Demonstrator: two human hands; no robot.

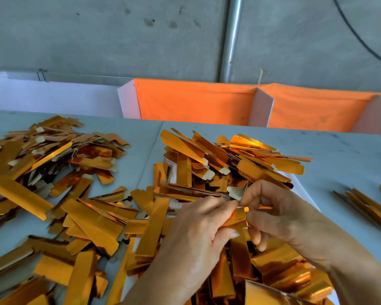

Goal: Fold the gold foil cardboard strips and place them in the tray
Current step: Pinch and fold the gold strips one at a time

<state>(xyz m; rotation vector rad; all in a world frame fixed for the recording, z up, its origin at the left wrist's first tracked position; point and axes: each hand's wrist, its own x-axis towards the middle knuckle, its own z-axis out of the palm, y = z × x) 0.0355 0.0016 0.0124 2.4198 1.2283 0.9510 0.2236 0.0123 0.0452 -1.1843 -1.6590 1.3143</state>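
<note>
Pinching one gold strip [238, 217] between them, the left hand [198, 234] and right hand [279, 216] gripped it with curled fingertips at near centre, the fold apparently half made. Just beyond, the white tray [304, 192] already held a heap of folded strips [233, 159]. A large unfolded pile [53, 183] at left remained, so much work was left. No writing was legible.

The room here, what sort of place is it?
Probably a small packaging workshop: heaps of gold foil cardboard strips cover a grey worktable, both hands fold one strip, and the wall is bare concrete.
</note>
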